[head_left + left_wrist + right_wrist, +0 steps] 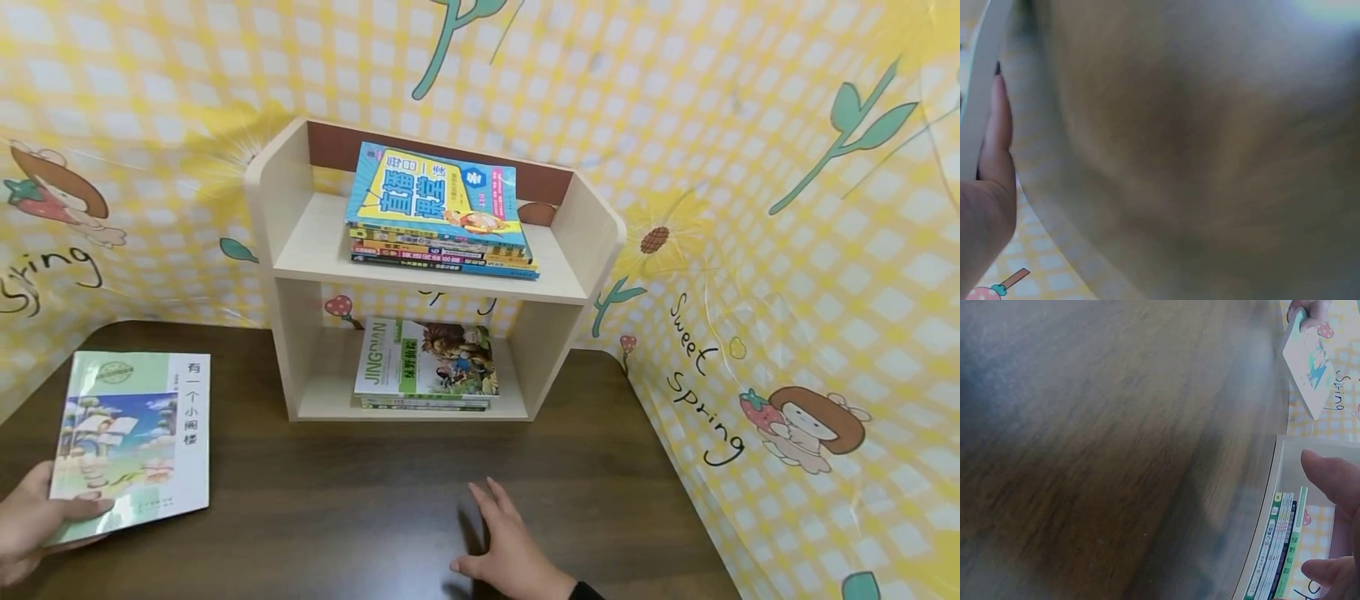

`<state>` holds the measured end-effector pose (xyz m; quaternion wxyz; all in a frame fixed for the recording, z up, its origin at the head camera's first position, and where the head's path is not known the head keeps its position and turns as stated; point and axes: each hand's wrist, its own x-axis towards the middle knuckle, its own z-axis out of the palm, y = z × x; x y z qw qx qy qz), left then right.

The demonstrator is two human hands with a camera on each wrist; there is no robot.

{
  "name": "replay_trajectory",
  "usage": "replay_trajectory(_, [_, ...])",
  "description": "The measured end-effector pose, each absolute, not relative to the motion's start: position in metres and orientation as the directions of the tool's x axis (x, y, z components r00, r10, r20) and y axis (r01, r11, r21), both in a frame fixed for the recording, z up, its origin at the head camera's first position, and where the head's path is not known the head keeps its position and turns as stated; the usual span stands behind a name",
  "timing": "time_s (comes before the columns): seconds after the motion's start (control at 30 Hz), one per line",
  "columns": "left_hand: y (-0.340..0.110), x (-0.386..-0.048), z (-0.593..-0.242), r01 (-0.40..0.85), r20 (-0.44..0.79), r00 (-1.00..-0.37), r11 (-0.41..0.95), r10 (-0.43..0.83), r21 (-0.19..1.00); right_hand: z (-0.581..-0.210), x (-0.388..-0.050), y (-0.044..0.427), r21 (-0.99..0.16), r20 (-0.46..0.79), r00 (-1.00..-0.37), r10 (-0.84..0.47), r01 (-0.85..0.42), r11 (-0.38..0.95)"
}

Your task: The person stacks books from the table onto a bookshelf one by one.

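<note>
My left hand [36, 521] grips a paperback book [135, 433] by its lower left corner, thumb across the front cover. The cover has a pale green band and a blue picture. In the left wrist view the fingers [999, 125] lie along the book's edge [984, 94]. My right hand [510, 537] is over the table with fingers spread, holding nothing; whether it touches the surface I cannot tell. Ahead of it stands a small two-tier shelf [431, 284]. A stack of books [442, 200] lies on the upper tier, a smaller stack [427, 358] on the lower.
The shelf stands at the back of a dark brown table [322, 500]. Yellow checked cloth [750, 250] with flowers and cartoon figures covers the walls behind and at the sides. The right wrist view shows the lower stack's spines [1279, 550].
</note>
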<state>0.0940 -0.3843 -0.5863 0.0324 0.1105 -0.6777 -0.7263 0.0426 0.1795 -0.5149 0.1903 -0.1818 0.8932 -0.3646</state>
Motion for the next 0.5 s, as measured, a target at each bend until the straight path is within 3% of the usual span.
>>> replay_trajectory(0.07, [-0.373,0.105,-0.596,0.009,-0.016,-0.977,-0.12,-0.211,0.993,-0.516,0.042,0.178,-0.716,-0.216,-0.862,-0.458,-0.179,0.675])
replay_trajectory(0.13, [-0.361,0.114,-0.6,0.035,0.006,-0.974,-0.122,-0.227,0.992,-0.518,0.041,0.176,-0.721,-0.231,-0.86,-0.455,-0.163,0.674])
replay_trajectory(0.23, [-0.343,0.126,-0.597,-0.025,-0.034,-0.978,-0.047,-0.204,0.999,-0.519,0.04,0.173,-0.737,-0.244,-0.858,-0.452,-0.139,0.661])
replay_trajectory(0.33, [-0.326,0.135,-0.586,-0.156,-0.152,-0.978,0.018,-0.144,0.988,-0.518,0.039,0.17,-0.751,-0.231,-0.862,-0.451,-0.136,0.646])
replay_trajectory(0.4, [-0.315,0.143,-0.58,-0.214,-0.216,-0.974,-0.04,-0.074,0.976,-0.515,0.04,0.167,-0.752,-0.215,-0.866,-0.452,-0.149,0.642])
replay_trajectory(0.5, [-0.298,0.152,-0.575,-0.248,-0.227,-0.967,-0.241,0.112,0.938,-0.509,0.043,0.164,-0.774,-0.194,-0.87,-0.453,-0.148,0.616])
